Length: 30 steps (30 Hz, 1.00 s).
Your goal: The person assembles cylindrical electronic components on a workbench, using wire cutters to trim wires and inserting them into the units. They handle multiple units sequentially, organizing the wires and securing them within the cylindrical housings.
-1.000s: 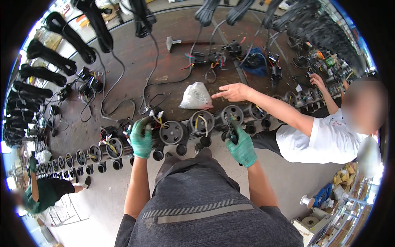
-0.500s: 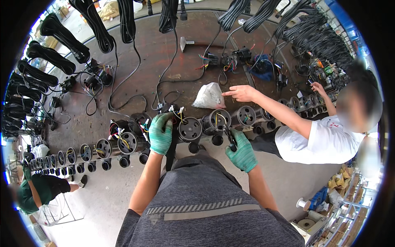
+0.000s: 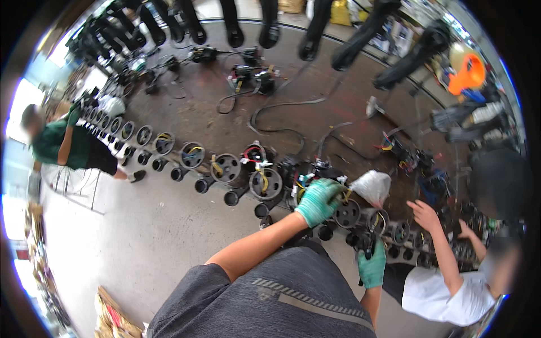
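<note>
Wearing green gloves, a person works at a curved row of black motors (image 3: pixel 265 183) laid along a workshop floor (image 3: pixel 152 236). Their left hand (image 3: pixel 318 200) rests with fingers curled over one motor (image 3: pixel 315 172) with coloured wires. Their right hand (image 3: pixel 372 265), lower down, grips a small dark tool (image 3: pixel 369 245). Just right, a white plastic bag (image 3: pixel 372 186) sits on the row, near a co-worker's bare hand (image 3: pixel 425 217). Farther left, another person in green (image 3: pixel 59 143) bends over the row
</note>
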Each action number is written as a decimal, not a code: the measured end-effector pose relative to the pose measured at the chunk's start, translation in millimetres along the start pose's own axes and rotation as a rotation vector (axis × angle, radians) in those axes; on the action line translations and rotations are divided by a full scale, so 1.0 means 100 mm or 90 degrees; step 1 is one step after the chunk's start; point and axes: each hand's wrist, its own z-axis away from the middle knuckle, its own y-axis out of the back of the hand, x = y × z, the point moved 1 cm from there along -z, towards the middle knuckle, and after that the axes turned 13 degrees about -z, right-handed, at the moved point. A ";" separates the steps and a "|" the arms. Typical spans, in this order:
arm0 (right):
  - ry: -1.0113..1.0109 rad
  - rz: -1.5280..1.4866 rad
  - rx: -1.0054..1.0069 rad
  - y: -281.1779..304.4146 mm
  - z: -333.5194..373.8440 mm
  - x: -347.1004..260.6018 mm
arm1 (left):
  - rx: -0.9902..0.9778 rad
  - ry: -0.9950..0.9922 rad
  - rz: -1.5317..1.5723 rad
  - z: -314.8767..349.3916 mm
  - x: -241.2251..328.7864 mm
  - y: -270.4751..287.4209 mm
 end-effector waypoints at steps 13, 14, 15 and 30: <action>-0.168 -0.167 0.000 -0.36 0.15 -0.06 | -0.081 -0.034 0.021 -0.03 0.05 0.00; -0.240 -0.225 -0.015 -0.37 0.11 -0.20 | -0.062 -0.031 0.025 -0.02 0.04 -0.01; -0.246 -0.240 -0.012 -0.40 0.10 -0.11 | -0.042 -0.027 0.031 -0.02 0.04 -0.01; -0.244 -0.301 0.031 -0.43 0.16 -0.63 | -0.138 -0.034 0.019 -0.08 0.00 0.11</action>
